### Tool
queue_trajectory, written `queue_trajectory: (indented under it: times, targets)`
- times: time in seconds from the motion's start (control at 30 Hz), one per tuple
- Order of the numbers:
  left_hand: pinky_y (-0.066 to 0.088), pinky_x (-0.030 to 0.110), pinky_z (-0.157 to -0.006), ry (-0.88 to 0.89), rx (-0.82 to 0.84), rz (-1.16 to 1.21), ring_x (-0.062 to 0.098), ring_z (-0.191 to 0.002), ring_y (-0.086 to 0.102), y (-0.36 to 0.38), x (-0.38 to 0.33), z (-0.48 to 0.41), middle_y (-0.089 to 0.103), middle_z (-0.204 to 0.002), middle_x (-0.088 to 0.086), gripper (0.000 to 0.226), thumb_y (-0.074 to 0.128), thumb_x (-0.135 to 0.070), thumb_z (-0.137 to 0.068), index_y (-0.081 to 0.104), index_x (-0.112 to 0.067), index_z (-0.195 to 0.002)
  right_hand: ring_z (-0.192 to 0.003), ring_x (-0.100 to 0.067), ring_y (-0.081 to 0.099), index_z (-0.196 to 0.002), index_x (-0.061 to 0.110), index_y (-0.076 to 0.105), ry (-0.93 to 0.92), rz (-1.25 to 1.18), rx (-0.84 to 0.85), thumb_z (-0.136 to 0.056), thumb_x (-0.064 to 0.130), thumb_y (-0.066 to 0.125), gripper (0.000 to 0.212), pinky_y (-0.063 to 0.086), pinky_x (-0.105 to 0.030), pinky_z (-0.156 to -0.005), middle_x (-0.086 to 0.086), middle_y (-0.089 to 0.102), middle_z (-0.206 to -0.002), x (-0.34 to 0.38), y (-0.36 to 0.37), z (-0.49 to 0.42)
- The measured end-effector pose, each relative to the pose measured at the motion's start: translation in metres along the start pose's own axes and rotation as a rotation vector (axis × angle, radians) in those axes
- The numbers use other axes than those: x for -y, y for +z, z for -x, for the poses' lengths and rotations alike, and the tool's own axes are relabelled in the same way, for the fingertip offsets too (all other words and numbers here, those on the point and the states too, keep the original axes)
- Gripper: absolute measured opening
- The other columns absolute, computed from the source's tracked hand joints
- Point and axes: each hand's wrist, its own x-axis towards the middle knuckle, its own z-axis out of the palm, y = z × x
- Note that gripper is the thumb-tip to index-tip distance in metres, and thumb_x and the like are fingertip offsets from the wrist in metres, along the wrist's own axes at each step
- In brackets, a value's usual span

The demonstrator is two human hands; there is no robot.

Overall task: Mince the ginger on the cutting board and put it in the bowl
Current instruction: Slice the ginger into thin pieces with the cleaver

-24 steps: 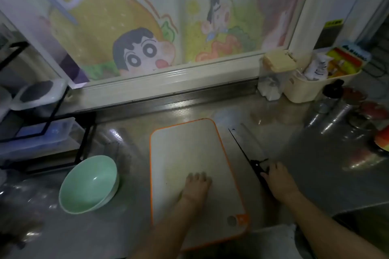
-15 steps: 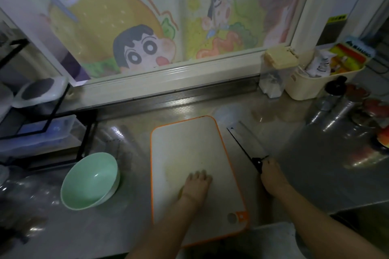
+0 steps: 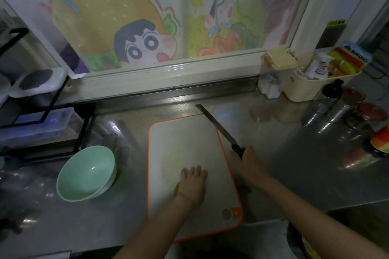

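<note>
Mint-green bowl (image 3: 86, 172) sits empty; left hand (image 3: 192, 183) presses flat on ginger (image 3: 176, 190) on the cutting board (image 3: 185, 136), right hand (image 3: 249, 164) clasps the knife (image 3: 216, 126). Mincing apparently yet to start.

Bare forearms, bare left hand (image 3: 192, 183), right hand (image 3: 249, 164)

Left hand (image 3: 192, 183) palm-down; right hand (image 3: 249, 164) grips knife (image 3: 219, 128).

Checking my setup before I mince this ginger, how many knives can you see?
1. The knife is gripped by the right hand, its blade angled over the cutting board's far right edge. More may lie out of view.
</note>
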Motion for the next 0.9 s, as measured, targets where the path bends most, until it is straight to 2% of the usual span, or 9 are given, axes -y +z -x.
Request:
queue_trajectory:
  times: [0.07,0.1,0.2,0.27,0.37,0.5,0.67,0.77,0.9]
  targets:
    - [0.009,0.045,-0.112,-0.035,-0.054,0.035,0.030,-0.137,0.019,-0.004,0.001,0.006,0.015,-0.153,0.009,0.059,0.041,-0.021,-0.094,0.015,-0.019,-0.147,-0.064,-0.008,0.048,-0.096,0.008,0.043,-0.047,-0.039,-0.039,-0.096,0.034,0.048,0.027,0.032,-0.017,-0.047,-0.003,0.053,-0.081,0.018,0.002,0.008]
    - [0.011,0.044,-0.111,-0.058,-0.087,0.046,0.029,-0.136,0.021,-0.005,0.002,0.008,0.018,-0.152,0.008,0.059,0.041,-0.024,-0.094,0.016,-0.021,-0.147,-0.064,-0.011,0.048,-0.095,0.007,0.042,-0.083,-0.054,-0.066,-0.096,0.034,0.047,0.027,0.030,-0.021,-0.047,-0.001,0.051,-0.077,0.026,0.005,0.010]
    - [0.018,0.042,-0.108,-0.190,-0.141,0.108,0.027,-0.132,0.026,-0.006,0.006,0.015,0.023,-0.148,0.007,0.060,0.042,-0.037,-0.092,0.017,-0.024,-0.145,-0.063,-0.016,0.048,-0.088,0.008,0.044,-0.192,-0.137,-0.143,-0.096,0.032,0.047,0.026,0.029,-0.025,-0.057,0.003,0.048,-0.067,0.043,0.011,0.015]
    - [0.026,0.042,-0.103,-0.310,-0.098,0.162,0.029,-0.129,0.029,-0.004,0.010,0.021,0.024,-0.145,0.009,0.068,0.044,-0.047,-0.090,0.013,-0.022,-0.146,-0.056,-0.012,0.046,-0.079,0.011,0.045,-0.244,-0.203,-0.163,-0.096,0.031,0.047,0.026,0.030,-0.025,-0.054,0.002,0.046,-0.061,0.050,0.013,0.018]
    - [0.034,0.043,-0.098,-0.413,0.007,0.317,0.031,-0.126,0.035,0.002,0.019,0.028,0.028,-0.139,0.011,0.079,0.048,-0.054,-0.086,0.012,-0.014,-0.143,-0.051,-0.014,0.045,-0.069,0.020,0.044,-0.293,-0.308,-0.125,-0.097,0.032,0.045,0.030,0.038,-0.026,-0.052,0.000,0.046,-0.058,0.054,0.017,0.022]
    - [0.041,0.037,-0.094,-0.399,0.031,0.609,0.034,-0.117,0.048,0.011,0.026,0.031,0.033,-0.132,0.015,0.075,0.062,-0.044,-0.083,0.023,-0.004,-0.133,-0.050,-0.011,0.044,-0.068,0.025,0.043,-0.325,-0.332,-0.096,-0.097,0.032,0.044,0.030,0.038,-0.029,-0.053,0.002,0.045,-0.057,0.049,0.025,0.026]
    - [0.042,0.034,-0.087,-0.401,-0.119,0.757,0.035,-0.108,0.051,0.010,0.029,0.029,0.038,-0.124,0.015,0.066,0.072,-0.034,-0.076,0.035,-0.004,-0.121,-0.050,-0.012,0.044,-0.070,0.024,0.044,-0.363,-0.312,-0.088,-0.097,0.031,0.043,0.028,0.039,-0.029,-0.052,0.001,0.046,-0.058,0.044,0.028,0.030]
    - [0.041,0.033,-0.089,-0.391,-0.213,0.828,0.033,-0.109,0.050,0.007,0.032,0.025,0.042,-0.122,0.016,0.062,0.075,-0.027,-0.073,0.040,-0.003,-0.118,-0.052,-0.013,0.047,-0.071,0.025,0.045,-0.376,-0.275,-0.102,-0.097,0.032,0.044,0.027,0.042,-0.030,-0.055,0.001,0.048,-0.059,0.041,0.028,0.030]
    - [0.040,0.031,-0.094,-0.337,-0.232,0.863,0.030,-0.112,0.048,0.009,0.038,0.022,0.046,-0.120,0.013,0.061,0.078,-0.027,-0.071,0.046,-0.009,-0.120,-0.051,-0.005,0.048,-0.072,0.028,0.046,-0.380,-0.231,-0.093,-0.097,0.031,0.044,0.025,0.040,-0.020,-0.053,0.005,0.048,-0.059,0.030,0.027,0.035]
